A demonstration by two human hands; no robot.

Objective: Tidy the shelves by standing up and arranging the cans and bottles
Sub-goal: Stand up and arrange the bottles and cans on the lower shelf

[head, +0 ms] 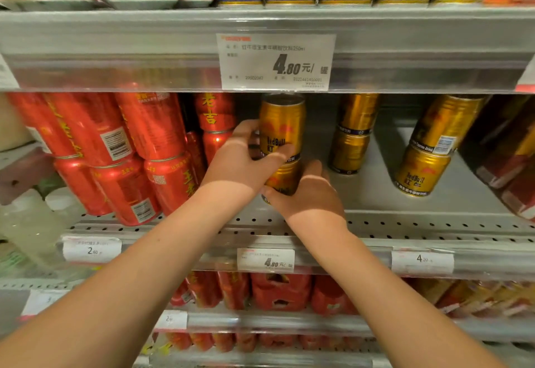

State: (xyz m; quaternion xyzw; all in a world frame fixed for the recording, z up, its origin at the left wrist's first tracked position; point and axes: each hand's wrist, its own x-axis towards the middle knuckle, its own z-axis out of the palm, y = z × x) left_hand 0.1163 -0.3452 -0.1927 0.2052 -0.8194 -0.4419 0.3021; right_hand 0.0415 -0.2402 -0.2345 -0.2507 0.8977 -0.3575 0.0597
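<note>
While the left hand (243,160) grips the upper gold metal can (282,120) and the right hand (308,192) the lower gold metal can (285,176), both likely feel rigid, slick; hold mid-body

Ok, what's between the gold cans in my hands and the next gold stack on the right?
Nothing but bare shelf; the head view shows an open gap between the held cans and that stack.

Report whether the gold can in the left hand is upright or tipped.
Upright: the gold can, gripped by the left hand, sits rim-up on a second can the right hand holds.
</note>
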